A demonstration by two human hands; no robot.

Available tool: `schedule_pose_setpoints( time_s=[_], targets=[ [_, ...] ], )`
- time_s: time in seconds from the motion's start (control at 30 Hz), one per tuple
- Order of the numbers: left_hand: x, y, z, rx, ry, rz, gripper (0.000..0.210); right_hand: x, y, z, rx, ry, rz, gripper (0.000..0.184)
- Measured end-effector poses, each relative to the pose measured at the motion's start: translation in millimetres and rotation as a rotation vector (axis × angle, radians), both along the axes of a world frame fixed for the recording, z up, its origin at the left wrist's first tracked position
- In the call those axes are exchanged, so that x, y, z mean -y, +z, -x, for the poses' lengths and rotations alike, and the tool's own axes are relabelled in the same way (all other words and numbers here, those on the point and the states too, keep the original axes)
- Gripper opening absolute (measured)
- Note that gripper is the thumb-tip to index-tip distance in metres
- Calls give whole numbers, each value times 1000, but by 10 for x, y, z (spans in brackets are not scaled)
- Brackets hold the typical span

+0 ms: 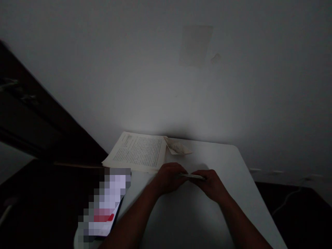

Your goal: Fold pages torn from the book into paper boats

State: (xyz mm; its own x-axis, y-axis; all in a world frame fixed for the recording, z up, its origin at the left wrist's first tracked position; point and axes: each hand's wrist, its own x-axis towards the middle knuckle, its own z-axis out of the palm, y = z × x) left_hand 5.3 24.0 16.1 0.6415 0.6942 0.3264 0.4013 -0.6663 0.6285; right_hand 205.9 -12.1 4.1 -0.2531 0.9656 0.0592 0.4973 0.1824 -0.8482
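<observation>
Between both hands, above the white table (220, 157), is a thin, pale, flat strip (192, 176) seen edge-on; it looks like folded paper, though the dim light hides its details. My left hand (169, 178) closes its fingers round the strip's left end. At the right end, my right hand (209, 181) pinches it, thumb and fingers together. The hands nearly meet at the middle. Just beyond them lies a folded piece of paper (178, 147) with a grey drawing or print on it, touching the right edge of a stack of printed pages (138, 150).
A lit phone or tablet (106, 204), its screen partly pixelated, lies along the table's left edge beside my left forearm. Behind the table rises a pale wall (145, 76). A dark door (33, 103) stands at left, and a cable (286, 200) runs down at right.
</observation>
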Motion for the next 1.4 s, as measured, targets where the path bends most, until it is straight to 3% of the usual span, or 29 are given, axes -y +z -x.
schedule_pose_setpoints(
  time_s=[0.2, 0.43, 0.6, 0.9, 1.1, 1.4],
  targets=[
    [11, -34, -2, 50, -8, -55, 12, 34, 34, 17, 26, 10, -24, 14],
    [18, -36, 13, 29, -4, -66, 16, 73, 112, 78, 75, 2, -374, 12],
    [45, 6, 6, 19, 0, -33, 18, 62, 120, 70, 62, 30, -487, 10],
    [60, 22, -26, -21, 11, -104, 16, 61, 86, 67, 60, 14, -511, 7],
    [63, 43, -4, -25, 49, -31, 14, 44, 130, 77, 17, 18, -525, 6],
    [-24, 28, 23, -11, 73, 11, 17, 54, 61, -11, 85, -35, -379, 16]
  ],
)
